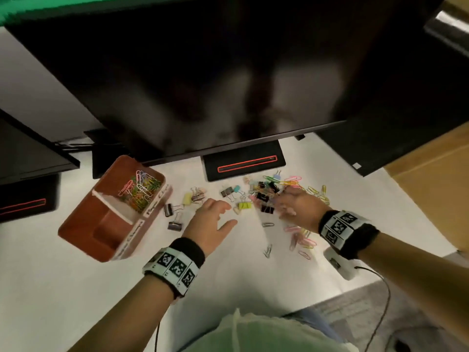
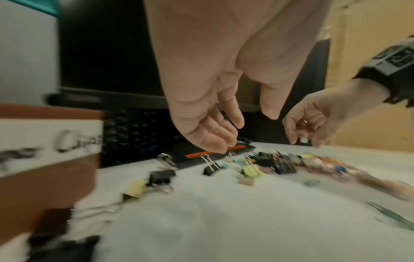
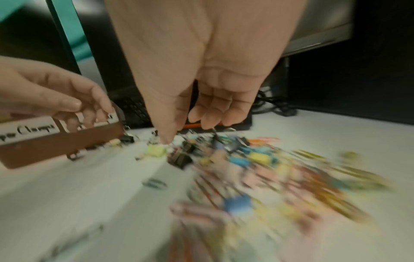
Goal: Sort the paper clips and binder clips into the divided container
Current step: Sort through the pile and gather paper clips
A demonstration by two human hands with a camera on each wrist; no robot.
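White desk point(image 1: 76, 288): mixed clip pile point(image 1: 269, 194) at 1 o'clock, both hands empty, left hand point(image 1: 210, 222) slack-fingered, right hand point(image 1: 297, 207) loosely curled; next, pinch one binder clip point(image 1: 243, 205) for the container point(image 1: 83, 219).

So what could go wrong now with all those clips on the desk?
Paper clips and binder clips lie tangled in one heap under the right hand, so a grab may lift both kinds at once. The container's far compartment already holds paper clips while the near compartment looks empty, so a binder clip could land in the wrong side. Loose paper clips near the right wrist might get swept off the desk.
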